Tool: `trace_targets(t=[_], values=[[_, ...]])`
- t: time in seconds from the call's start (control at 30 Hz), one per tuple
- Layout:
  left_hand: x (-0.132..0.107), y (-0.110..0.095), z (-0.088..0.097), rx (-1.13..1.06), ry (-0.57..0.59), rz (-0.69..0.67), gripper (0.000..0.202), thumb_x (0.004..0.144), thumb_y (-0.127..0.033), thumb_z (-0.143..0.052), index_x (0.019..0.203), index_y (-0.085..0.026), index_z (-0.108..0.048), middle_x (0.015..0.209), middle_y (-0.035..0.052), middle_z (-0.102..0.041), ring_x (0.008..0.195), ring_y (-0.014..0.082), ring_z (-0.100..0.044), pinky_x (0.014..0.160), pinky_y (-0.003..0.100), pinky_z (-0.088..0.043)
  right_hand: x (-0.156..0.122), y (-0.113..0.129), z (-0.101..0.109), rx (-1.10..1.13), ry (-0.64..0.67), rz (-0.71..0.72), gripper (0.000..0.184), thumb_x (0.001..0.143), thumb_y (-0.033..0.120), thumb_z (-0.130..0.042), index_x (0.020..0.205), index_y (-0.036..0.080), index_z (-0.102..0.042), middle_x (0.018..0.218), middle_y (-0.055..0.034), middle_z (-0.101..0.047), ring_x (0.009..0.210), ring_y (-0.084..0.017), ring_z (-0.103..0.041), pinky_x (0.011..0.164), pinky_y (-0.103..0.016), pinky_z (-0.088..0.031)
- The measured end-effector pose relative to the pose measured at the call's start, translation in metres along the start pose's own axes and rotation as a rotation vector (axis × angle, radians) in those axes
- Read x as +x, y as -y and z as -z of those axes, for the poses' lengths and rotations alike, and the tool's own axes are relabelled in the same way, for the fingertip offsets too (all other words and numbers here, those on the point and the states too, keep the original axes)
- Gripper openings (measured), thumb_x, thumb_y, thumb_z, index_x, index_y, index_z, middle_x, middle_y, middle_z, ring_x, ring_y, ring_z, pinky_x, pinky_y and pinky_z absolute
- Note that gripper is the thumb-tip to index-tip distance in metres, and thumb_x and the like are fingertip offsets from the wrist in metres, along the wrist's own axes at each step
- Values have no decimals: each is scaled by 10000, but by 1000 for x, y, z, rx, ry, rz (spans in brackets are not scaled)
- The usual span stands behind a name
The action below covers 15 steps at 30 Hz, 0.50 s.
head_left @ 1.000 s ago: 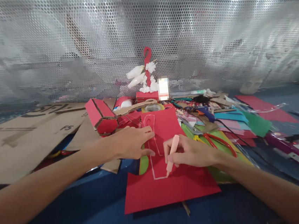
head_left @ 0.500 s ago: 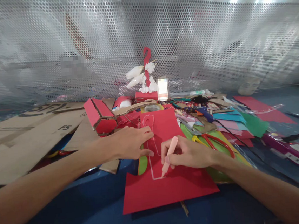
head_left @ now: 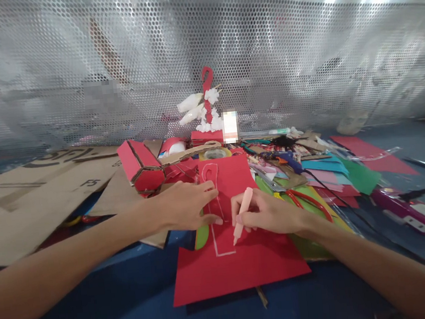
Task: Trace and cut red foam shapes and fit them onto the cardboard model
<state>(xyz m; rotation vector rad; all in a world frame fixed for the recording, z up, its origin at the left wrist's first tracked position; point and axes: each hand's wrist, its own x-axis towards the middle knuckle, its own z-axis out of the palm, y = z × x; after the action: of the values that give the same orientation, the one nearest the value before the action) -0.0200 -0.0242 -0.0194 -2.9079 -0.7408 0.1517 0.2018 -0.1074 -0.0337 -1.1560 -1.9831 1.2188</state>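
A red paper sheet (head_left: 241, 269) lies flat on the blue counter (head_left: 99, 311), near the middle. The right hand (head_left: 268, 214) rests on it, its grip pinching a pink crayon (head_left: 242, 216) whose tip touches the sheet at a pale outline (head_left: 215, 214). Just left, the left hand (head_left: 187, 204) lies palm-down, fingers spread, pressing the sheet. Both forearms reach in from the near edge. Red-handled scissors (head_left: 309, 201) lie right of the right hand.

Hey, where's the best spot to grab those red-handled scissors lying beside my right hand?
Probably the red handle loop of the scissors, from above on its right side. The loop lies flat and open on the green paper, while the blades point away under paper scraps and the right hand covers the near end.
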Motion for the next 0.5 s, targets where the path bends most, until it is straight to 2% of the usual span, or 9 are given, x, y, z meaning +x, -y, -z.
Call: trace_targets(t=[0.17,0.33,0.5], values=[[-1,-6,1,23,-9,25,586,875,-722,-496,1156,-223,-621,1217,112,-640,894,311,-716,687,400,-522,0,2,0,-5,-27,60,251,837,99,-542,676,138,-730,802,-12,-688,606,-79,-564,562,-193,-434],[-1,-10,5,61,-9,6,519,885,-667,-536,1118,-210,-616,1177,94,-656,836,303,-718,641,387,-514,0,2,0,3,-7,18,227,819,85,-555,708,140,-745,723,-9,-683,595,-93,-563,557,-202,-430],[0,-12,7,58,3,11,507,883,-666,-536,1082,-207,-617,1171,95,-660,826,297,-716,634,375,-508,2,0,-1,0,-57,27,264,841,93,-534,711,135,-760,818,-25,-689,605,-81,-556,552,-198,-421]])
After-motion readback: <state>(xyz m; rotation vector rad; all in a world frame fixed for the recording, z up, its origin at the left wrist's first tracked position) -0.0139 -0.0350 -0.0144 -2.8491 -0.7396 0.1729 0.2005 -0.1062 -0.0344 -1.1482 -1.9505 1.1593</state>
